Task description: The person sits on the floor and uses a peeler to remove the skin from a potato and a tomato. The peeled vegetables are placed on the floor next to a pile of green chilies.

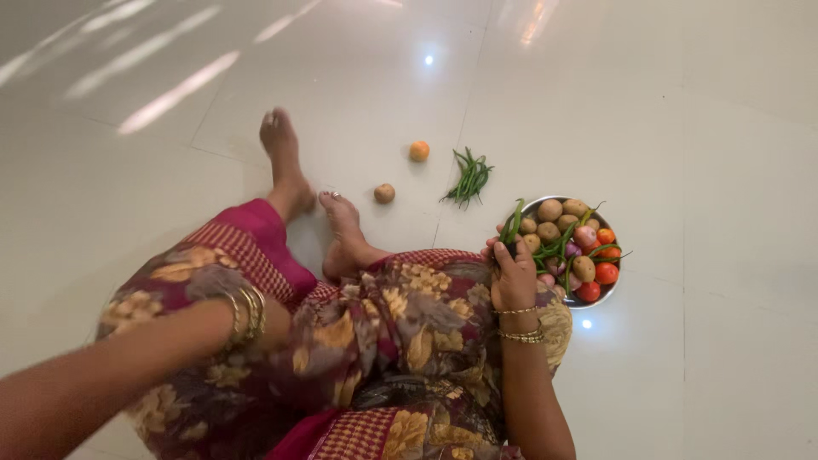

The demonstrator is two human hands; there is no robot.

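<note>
Right fingers (504, 253) closed on green beans (514, 223) — above steel bowl (610, 295), left fingers hidden.

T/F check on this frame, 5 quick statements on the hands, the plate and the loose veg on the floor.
1. The right hand grips green beans over the round steel plate. True.
2. The plate holds only potatoes. False: it also holds red tomatoes, pinkish onions and more green beans.
3. A loose bunch of green beans lies on the white tiled floor, apart from the plate. True.
4. The small brown potato lies on the plate. False: it lies on the floor near the foot.
5. The left hand holds the small orange round fruit. False: it lies alone on the floor; the left hand is hidden.
</note>
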